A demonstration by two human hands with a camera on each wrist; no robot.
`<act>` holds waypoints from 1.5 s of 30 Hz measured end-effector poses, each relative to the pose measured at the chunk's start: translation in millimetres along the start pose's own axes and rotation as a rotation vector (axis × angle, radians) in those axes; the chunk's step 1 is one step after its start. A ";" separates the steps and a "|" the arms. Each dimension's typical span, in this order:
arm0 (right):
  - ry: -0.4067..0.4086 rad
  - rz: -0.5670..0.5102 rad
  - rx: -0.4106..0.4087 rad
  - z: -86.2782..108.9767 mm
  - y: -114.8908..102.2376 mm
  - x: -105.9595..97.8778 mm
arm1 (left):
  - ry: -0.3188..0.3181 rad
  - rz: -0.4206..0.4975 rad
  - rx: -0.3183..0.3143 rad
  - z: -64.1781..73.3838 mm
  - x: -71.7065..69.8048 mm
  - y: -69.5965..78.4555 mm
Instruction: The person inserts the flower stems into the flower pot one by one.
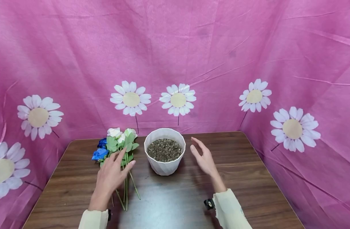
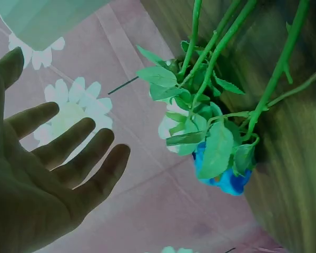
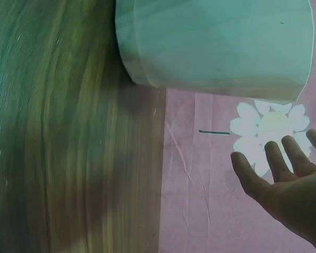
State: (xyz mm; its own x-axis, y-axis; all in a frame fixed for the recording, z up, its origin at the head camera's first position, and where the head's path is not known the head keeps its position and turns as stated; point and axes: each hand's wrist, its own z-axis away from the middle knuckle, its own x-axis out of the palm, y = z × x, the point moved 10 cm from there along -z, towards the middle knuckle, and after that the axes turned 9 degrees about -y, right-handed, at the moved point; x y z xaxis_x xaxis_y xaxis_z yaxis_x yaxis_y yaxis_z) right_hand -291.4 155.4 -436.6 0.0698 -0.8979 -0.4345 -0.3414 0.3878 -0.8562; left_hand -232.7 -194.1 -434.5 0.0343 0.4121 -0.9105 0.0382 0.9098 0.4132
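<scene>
A white faceted flowerpot (image 1: 165, 167) stands toward the back of the table, with dark soil (image 1: 164, 150) inside it. To its left lie several artificial roses: white roses (image 1: 114, 132) and blue roses (image 1: 100, 154), with green leaves and long stems (image 1: 126, 194) pointing to the front. My left hand (image 1: 112, 175) hovers over the flowers, fingers spread; in the left wrist view the hand (image 2: 47, 168) is apart from the stems and holds nothing. My right hand (image 1: 204, 160) is in the air just right of the pot, its fingers relaxed, and the right wrist view shows it apart from the pot (image 3: 216, 47).
The brown wooden table (image 1: 249, 178) reaches back to a pink cloth (image 1: 209, 63) printed with daisies, which hangs behind it and along both sides. A dark band (image 1: 209, 204) sits at the right wrist, by a cream sleeve (image 1: 229, 208).
</scene>
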 end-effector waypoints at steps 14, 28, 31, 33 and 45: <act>-0.101 -0.302 0.094 -6.9 10.5 27.9 | -0.124 0.130 -0.126 -4.3 28.7 -44.0; -0.130 -0.358 0.122 -8.7 9.0 41.2 | -0.177 0.207 -0.200 -8.1 57.4 -76.9; -0.134 -0.361 0.108 -9.5 7.6 42.7 | -0.161 0.230 -0.204 -8.7 60.6 -81.6; -0.139 -0.356 0.109 -10.0 8.2 43.7 | -0.151 0.246 -0.211 -9.2 62.4 -85.1; -0.145 -0.393 0.110 -14.0 13.3 43.4 | -0.101 0.344 -0.215 -19.1 68.5 -89.5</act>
State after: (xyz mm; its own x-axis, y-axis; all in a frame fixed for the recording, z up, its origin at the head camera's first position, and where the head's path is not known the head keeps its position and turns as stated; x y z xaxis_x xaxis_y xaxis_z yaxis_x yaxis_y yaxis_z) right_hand -306.0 118.7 -462.9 0.3082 -0.9463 -0.0976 -0.1612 0.0492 -0.9857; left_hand -252.9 -246.4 -534.2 0.1070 0.6966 -0.7095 -0.2017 0.7139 0.6705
